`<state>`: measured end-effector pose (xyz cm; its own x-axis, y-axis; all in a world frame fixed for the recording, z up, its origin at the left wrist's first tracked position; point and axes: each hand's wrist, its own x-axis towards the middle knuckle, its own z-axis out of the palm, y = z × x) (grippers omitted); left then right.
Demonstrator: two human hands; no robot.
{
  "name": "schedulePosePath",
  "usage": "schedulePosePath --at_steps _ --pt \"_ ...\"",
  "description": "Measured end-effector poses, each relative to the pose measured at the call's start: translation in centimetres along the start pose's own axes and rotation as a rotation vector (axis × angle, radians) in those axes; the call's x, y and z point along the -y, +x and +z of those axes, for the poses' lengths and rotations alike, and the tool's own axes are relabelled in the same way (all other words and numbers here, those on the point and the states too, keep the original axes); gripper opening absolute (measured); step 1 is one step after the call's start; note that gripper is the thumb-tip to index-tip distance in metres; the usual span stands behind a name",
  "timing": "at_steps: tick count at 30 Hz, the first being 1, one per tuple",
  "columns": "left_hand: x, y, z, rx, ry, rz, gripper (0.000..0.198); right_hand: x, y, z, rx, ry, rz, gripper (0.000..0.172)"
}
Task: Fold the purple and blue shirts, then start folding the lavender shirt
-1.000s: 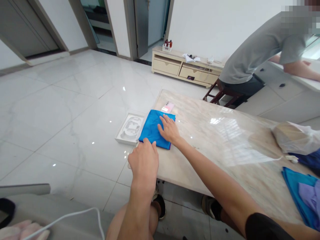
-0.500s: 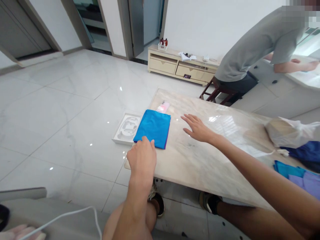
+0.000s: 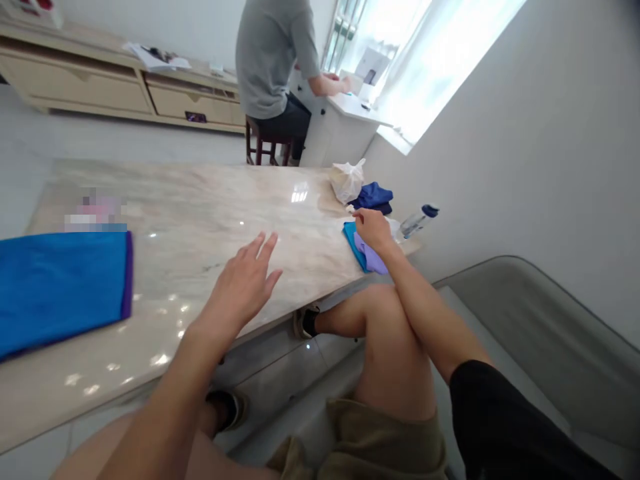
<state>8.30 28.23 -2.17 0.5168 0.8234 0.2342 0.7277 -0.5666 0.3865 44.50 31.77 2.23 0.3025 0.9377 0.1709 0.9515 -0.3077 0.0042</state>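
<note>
Above the marble tabletop, my left hand is open, fingers spread and holding nothing. My right hand hovers at the table's right end, over a folded teal cloth and a lavender cloth. Its fingers are bent and slightly apart, with nothing visible between them. Whether it touches the cloths I cannot tell. A larger folded blue cloth with a purple edge lies flat at the left, away from both hands.
Behind my right hand are a tied white plastic bag, a navy cloth and a clear bottle with a blue cap. Across the table, a person in a grey shirt sits on a stool. A grey sofa is at the right.
The view has swung right. My left hand has left the blue cloth and opened. My right hand has moved from mid-table to the small cloths at the right end.
</note>
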Motion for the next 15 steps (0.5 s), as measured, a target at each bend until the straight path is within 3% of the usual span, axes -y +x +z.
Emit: schedulePosePath --at_steps 3,8,11,15 --pt "-3.5 2.1 2.1 0.123 -0.013 0.135 0.078 -4.5 -1.0 1.5 0.130 -0.083 0.145 0.039" --pt "-6.6 4.6 3.3 0.263 0.043 0.165 0.057 -8.9 -1.1 4.9 0.427 -0.183 0.282 0.077" --pt "-6.7 5.5 3.6 0.302 0.098 0.145 0.042 -9.9 -0.4 6.0 0.500 -0.160 0.278 0.060" --pt "-6.2 6.2 3.9 0.334 0.150 0.095 0.034 -10.3 0.1 5.4 0.423 -0.135 0.280 0.043"
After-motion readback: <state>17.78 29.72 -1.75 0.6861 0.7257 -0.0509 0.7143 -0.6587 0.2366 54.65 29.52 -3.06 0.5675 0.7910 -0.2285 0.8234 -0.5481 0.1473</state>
